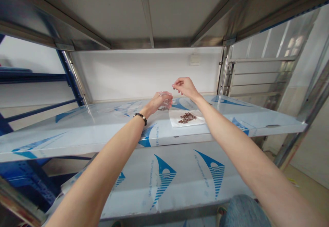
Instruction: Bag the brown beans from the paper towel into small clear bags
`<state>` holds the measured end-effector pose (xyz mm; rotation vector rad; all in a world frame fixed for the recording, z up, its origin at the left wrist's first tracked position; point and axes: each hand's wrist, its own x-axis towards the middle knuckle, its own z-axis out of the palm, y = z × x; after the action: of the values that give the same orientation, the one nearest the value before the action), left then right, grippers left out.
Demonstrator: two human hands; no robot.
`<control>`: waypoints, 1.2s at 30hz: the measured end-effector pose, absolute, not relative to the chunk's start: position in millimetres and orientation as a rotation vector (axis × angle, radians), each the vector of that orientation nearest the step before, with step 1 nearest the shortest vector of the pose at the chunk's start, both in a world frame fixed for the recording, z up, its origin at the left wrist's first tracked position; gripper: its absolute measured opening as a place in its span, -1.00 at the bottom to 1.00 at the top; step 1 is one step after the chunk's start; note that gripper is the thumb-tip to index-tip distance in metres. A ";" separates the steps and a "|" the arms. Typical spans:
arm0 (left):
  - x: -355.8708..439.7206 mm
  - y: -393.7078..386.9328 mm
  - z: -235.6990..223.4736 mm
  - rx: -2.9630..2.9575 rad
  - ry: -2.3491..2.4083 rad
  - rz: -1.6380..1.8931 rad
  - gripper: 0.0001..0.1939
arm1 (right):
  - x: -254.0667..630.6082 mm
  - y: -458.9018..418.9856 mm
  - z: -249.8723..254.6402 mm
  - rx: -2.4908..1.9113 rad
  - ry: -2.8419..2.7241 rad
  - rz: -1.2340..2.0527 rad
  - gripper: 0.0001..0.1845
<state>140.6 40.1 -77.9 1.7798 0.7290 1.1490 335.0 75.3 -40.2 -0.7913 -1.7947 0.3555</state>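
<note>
My left hand (157, 102) is wrapped round a small clear plastic cup (165, 100) held just above the shelf, with a few dark pieces in its bottom. Just right of the cup and a little higher, my right hand (183, 85) is pinched on a small dark piece at its fingertips. Below that hand a white napkin (175, 121) lies on the shelf with a pile of small brown pieces (187, 117) on it. A dark bead bracelet (140, 117) sits on my left wrist.
The work surface is a steel shelf (77, 127) covered in white and blue protective film, with another filmed shelf (180, 179) below and a metal shelf overhead. Blue racking (15, 76) stands at left, steel racking (259, 79) at right. A wall switch (195, 60) is on the back wall.
</note>
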 end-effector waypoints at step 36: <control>127.5 68.0 -83.6 1.730 0.857 1.438 -0.50 | 319.6 83.5 -57.3 -0.651 -1.827 0.598 -0.79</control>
<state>127.5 68.0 -83.6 1.7300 0.8566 1.4379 319.6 83.5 -57.3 -0.6509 -1.8271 0.5983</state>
